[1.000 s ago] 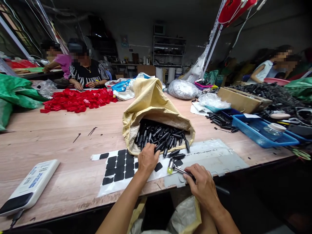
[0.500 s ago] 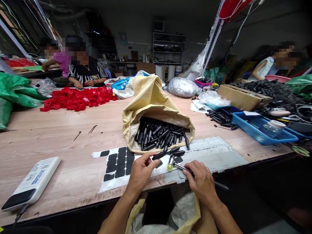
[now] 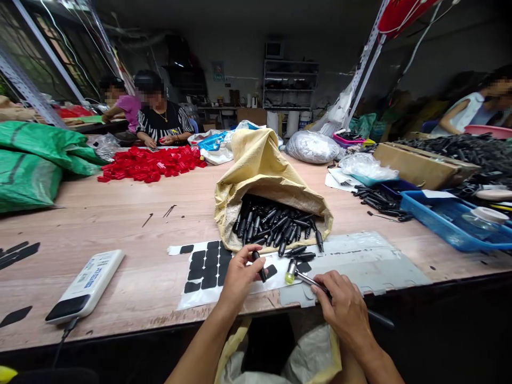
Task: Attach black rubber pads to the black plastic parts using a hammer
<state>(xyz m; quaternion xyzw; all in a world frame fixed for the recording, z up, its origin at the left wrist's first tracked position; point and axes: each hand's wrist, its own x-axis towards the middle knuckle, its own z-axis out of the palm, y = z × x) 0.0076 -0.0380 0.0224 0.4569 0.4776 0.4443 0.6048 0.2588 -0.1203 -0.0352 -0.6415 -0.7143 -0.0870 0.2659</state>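
Observation:
My left hand (image 3: 240, 277) pinches a small black cylindrical piece (image 3: 259, 265), tilted nearly upright, just above the white sheet of black stickers (image 3: 212, 265). In my right hand (image 3: 344, 298) is a small hammer (image 3: 292, 270) with a metal head and a yellow-green tip. Its head points toward my left hand, and its handle runs back under my right palm. Beyond both hands a yellow woven sack (image 3: 260, 152) lies with its mouth toward me, and many black pieces (image 3: 280, 226) spill from it. Two loose pieces (image 3: 298, 252) rest just outside the mouth.
A grey plastic sheet (image 3: 372, 261) lies to the right, with a blue tray (image 3: 440, 224) beyond it. At left are a white power bank (image 3: 86, 285) and green sacks (image 3: 36, 170). A red pile (image 3: 152, 164) lies before a co-worker (image 3: 164, 120). An open sack (image 3: 332, 352) is below the table edge.
My left hand has drawn the black piece back from the sack's mouth and tipped it from lying flat to nearly upright. The hammer stays in my right hand. The view has swung left.

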